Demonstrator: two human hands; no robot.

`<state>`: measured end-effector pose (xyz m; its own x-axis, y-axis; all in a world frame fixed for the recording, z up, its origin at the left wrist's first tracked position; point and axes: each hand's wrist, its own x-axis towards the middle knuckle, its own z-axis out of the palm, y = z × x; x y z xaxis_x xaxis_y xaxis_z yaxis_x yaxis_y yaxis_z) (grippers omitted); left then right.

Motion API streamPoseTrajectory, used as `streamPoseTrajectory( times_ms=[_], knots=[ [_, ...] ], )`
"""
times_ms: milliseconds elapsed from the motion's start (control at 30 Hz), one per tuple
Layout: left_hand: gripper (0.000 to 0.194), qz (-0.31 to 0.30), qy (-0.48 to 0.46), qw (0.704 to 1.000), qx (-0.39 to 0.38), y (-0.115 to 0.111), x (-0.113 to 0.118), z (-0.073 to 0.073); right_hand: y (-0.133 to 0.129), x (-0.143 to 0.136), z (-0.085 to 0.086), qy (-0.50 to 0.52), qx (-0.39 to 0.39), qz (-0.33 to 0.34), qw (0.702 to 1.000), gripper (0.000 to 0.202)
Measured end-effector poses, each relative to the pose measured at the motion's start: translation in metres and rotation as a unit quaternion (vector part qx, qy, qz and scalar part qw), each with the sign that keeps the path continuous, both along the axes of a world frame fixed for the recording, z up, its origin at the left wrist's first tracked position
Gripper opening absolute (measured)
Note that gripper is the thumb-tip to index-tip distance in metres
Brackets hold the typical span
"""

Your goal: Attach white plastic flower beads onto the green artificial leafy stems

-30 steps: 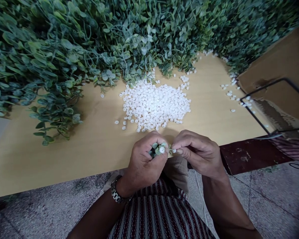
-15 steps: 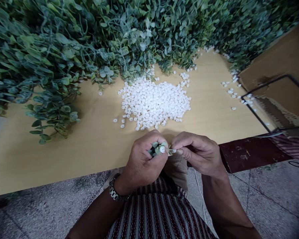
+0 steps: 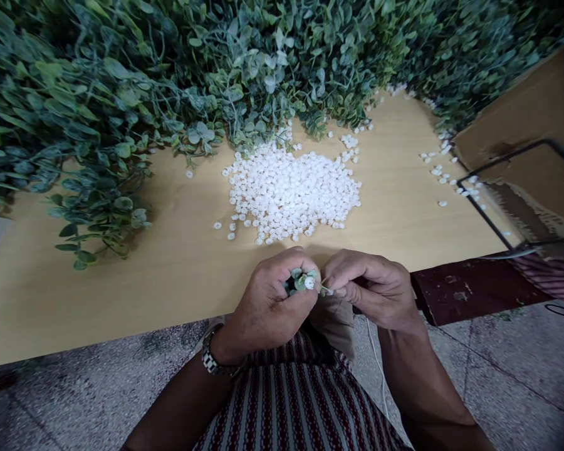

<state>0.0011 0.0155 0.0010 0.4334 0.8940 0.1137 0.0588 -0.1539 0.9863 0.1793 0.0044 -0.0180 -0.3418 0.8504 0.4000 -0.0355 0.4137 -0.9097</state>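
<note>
My left hand [image 3: 275, 300] is closed round a small sprig of artificial greenery [image 3: 301, 277], whose leaves poke out of the fist. One white bead-like piece [image 3: 309, 283] shows among those leaves. Close beside it, my right hand [image 3: 376, 288] pinches at the sprig's thin stem end, where a second small white piece [image 3: 329, 292] shows at the fingertips. Both hands are held at the table's front edge. Just beyond them lies a heap of small white round pieces [image 3: 291, 194], each with a mark at its centre.
Piled artificial greenery [image 3: 263, 62] fills the back of the table [image 3: 178, 263], with one clump [image 3: 101, 219] reaching forward at left. At right stand a torn cardboard box [image 3: 521, 119] and a black wire frame [image 3: 486, 216], with scattered white pieces [image 3: 437, 170] nearby.
My right fingertips have shifted slightly, and the white piece at them now sits a little lower. My left hand keeps its grip on the sprig.
</note>
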Motion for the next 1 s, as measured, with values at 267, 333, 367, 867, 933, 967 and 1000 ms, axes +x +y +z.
streamPoseTrajectory(
  times_ms=[267,333,367,867,933,967,1000],
  knots=[
    [0.015,0.007,-0.006,1.0,-0.015,0.002,0.002,0.001,-0.002,-0.005,-0.001,0.012,0.002,-0.038,0.999,0.014],
    [0.015,0.006,-0.006,1.0,-0.014,0.002,0.002,0.0,-0.001,-0.005,-0.001,0.014,-0.001,-0.041,0.999,0.013],
    [0.015,0.004,-0.007,1.0,-0.014,0.002,0.001,0.0,-0.001,-0.005,-0.001,0.014,-0.004,-0.043,0.999,0.013],
    [0.01,0.0,-0.049,0.998,-0.042,0.002,0.0,-0.001,-0.001,-0.011,0.001,0.056,-0.023,-0.037,0.997,0.006],
    [0.01,0.001,-0.058,0.998,-0.039,0.002,-0.001,-0.001,-0.002,-0.013,0.0,0.056,-0.017,-0.045,0.997,0.007],
    [0.011,0.002,-0.063,0.997,-0.036,0.002,-0.001,-0.001,-0.002,-0.013,0.0,0.056,-0.011,-0.05,0.997,0.009],
    [0.011,0.002,-0.066,0.997,-0.033,0.002,-0.001,-0.001,-0.003,-0.014,-0.001,0.056,-0.004,-0.054,0.997,0.009]
  ],
)
